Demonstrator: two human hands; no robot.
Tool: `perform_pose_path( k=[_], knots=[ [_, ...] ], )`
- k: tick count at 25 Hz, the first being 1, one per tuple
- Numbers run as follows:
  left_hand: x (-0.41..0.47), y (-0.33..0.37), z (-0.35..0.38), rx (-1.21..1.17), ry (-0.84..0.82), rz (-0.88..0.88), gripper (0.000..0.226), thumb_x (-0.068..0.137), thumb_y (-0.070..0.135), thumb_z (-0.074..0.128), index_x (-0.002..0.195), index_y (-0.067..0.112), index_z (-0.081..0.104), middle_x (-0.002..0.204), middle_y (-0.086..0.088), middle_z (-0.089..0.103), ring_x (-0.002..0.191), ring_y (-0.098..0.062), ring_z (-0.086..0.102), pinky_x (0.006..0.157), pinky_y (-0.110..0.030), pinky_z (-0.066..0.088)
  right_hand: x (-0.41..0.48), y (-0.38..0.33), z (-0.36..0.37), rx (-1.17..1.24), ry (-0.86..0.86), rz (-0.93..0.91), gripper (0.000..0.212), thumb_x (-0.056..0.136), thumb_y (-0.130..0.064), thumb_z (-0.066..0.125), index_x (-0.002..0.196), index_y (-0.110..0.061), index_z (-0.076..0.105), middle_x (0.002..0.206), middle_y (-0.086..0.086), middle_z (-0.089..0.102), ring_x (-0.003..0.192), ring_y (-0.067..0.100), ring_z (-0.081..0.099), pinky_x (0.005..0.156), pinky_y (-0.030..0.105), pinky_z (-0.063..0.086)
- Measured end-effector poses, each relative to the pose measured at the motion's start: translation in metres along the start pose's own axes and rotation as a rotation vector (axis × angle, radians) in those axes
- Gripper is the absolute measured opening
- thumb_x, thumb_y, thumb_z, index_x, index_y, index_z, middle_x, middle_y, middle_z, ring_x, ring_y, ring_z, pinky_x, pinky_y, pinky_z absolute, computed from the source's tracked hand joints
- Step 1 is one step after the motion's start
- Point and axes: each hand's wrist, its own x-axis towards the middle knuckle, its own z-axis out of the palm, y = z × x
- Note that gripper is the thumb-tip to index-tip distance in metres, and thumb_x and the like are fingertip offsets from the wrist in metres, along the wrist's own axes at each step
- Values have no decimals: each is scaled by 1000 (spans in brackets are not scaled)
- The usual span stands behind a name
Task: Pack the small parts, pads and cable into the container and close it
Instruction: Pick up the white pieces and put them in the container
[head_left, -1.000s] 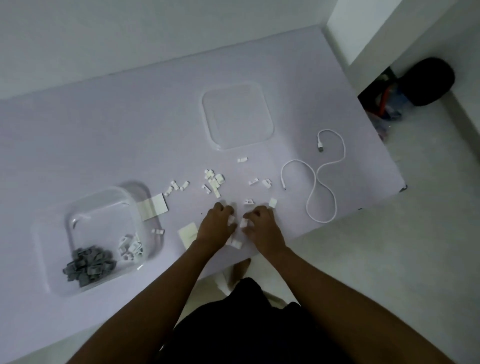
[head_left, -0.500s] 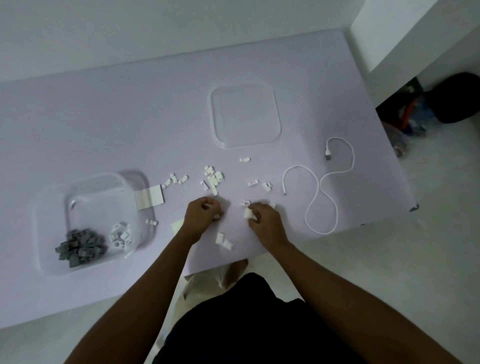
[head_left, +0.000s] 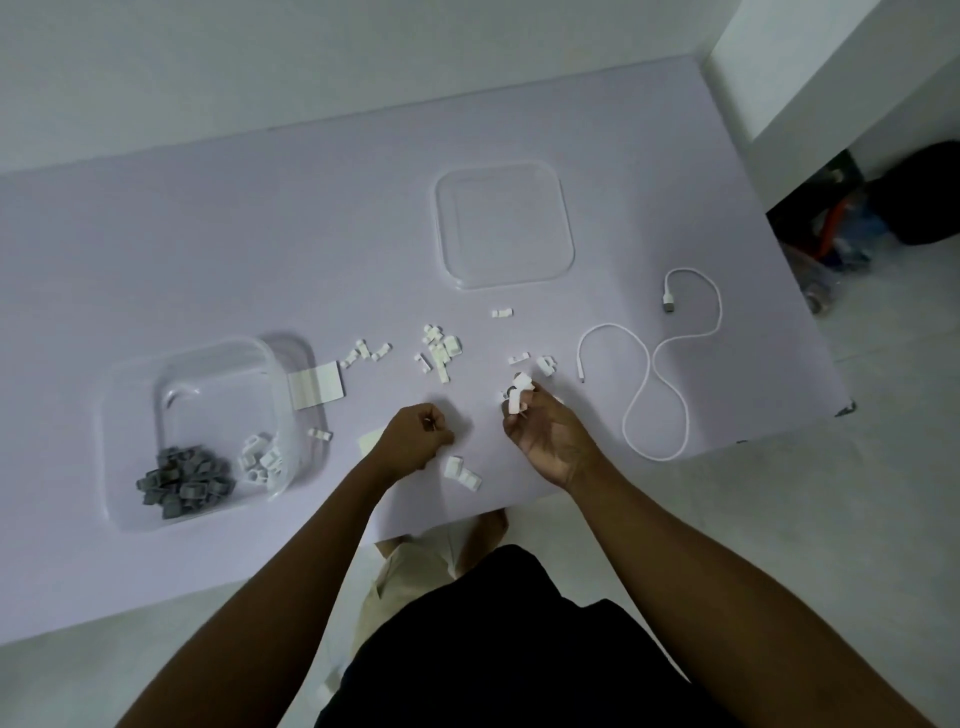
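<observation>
1. from the head view, my right hand (head_left: 550, 441) is turning palm-up above the near edge of the table (head_left: 208, 234), and its fingertips are pinching a few white pieces (head_left: 517, 397) bunched together.
2. my left hand (head_left: 415, 441) is curling into a fist just to the left, knuckles up. i cannot tell whether that fist is holding anything.
3. the clear container (head_left: 119, 395) is standing open at the left of the table. it is holding a heap of grey parts (head_left: 182, 480) and, touching them on the right, a smaller heap of white parts (head_left: 262, 457).
4. its clear lid (head_left: 504, 223) is lying flat farther back on the table, well apart from the container.
5. loose small parts (head_left: 439, 351) are lying scattered across the middle, between the container and the cable (head_left: 654, 364). a stray pair (head_left: 462, 473) is sitting between my two hands near the table's edge.
6. one square pad (head_left: 317, 387) is lying just beside the container's right wall, and a second pad (head_left: 370, 441) is showing partly from under my left hand.
7. the white cable is lying in loose loops at the right, near my right hand but not touching it.
</observation>
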Motion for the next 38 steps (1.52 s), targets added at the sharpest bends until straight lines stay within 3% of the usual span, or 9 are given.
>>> perform_pose_path(
  k=[3, 10, 15, 21, 23, 26, 31, 36, 38],
  knots=[
    [-1, -11, 2, 38, 42, -28, 11, 86, 5, 64, 93, 10, 57, 76, -5, 58, 63, -20, 53, 50, -24, 44, -6, 4, 3, 67, -117, 53, 26, 76, -9, 67, 102, -10, 64, 91, 8, 58, 82, 20, 54, 69, 29, 50],
    [-12, -37, 7, 726, -74, 303, 63, 84, 31, 72, 139, 27, 42, 126, -6, 47, 104, -23, 56, 84, -24, 44, -5, 10, 10, -35, -41, 101, 33, 84, -27, 41, 95, -7, 65, 93, 11, 59, 79, 25, 56, 67, 33, 46],
    [-8, -40, 16, 768, -62, 376, 48, 84, 35, 72, 127, 25, 53, 126, -5, 47, 100, -27, 59, 86, -29, 47, -7, 8, 2, -400, 270, -5, 45, 91, -48, 61, 65, -12, 59, 67, 6, 59, 63, 20, 57, 55, 29, 43],
    [-4, -31, 15, 624, -19, 386, 25, 87, 27, 65, 100, 21, 44, 97, -1, 57, 80, -18, 57, 66, -24, 43, -4, -1, -36, -1150, 673, -486, 35, 90, -30, 69, 63, -17, 51, 58, -3, 51, 54, 15, 46, 60, 29, 41],
    [-5, -27, 14, 645, -20, 374, 23, 89, 21, 60, 96, 23, 39, 84, -1, 57, 73, -19, 57, 61, -23, 41, -8, -1, -37, -1307, 674, -559, 22, 85, -28, 74, 84, -17, 55, 71, -2, 57, 61, 13, 53, 63, 26, 42],
    [-6, -26, 16, 659, -89, 359, 19, 87, 12, 54, 91, 22, 39, 76, -4, 54, 67, -23, 53, 54, -26, 36, -8, -1, -36, -1410, 654, -513, 42, 82, -32, 77, 112, -20, 50, 82, 0, 59, 69, 16, 57, 63, 26, 44],
    [-7, -25, 18, 615, -195, 349, 19, 79, 15, 60, 86, 19, 43, 73, -2, 50, 66, -24, 51, 53, -25, 32, 4, -2, -40, -1678, 640, -488, 24, 90, -37, 67, 92, -15, 55, 79, 0, 62, 77, 24, 63, 68, 28, 45],
    [-2, -27, 25, 734, -121, 373, 56, 69, 72, 63, 93, 26, 42, 81, 6, 47, 68, -12, 47, 57, -25, 36, 4, 0, -41, -1820, 556, -549, 17, 96, -27, 57, 91, -13, 50, 74, 6, 59, 71, 30, 62, 64, 36, 50],
    [1, -30, 32, 803, -137, 409, 62, 69, 71, 65, 106, 27, 42, 91, 5, 49, 77, -14, 50, 62, -26, 39, 4, 0, -40, -1796, 472, -577, 13, 96, -24, 56, 99, -13, 49, 74, 5, 59, 68, 26, 61, 62, 34, 50]
  ],
)
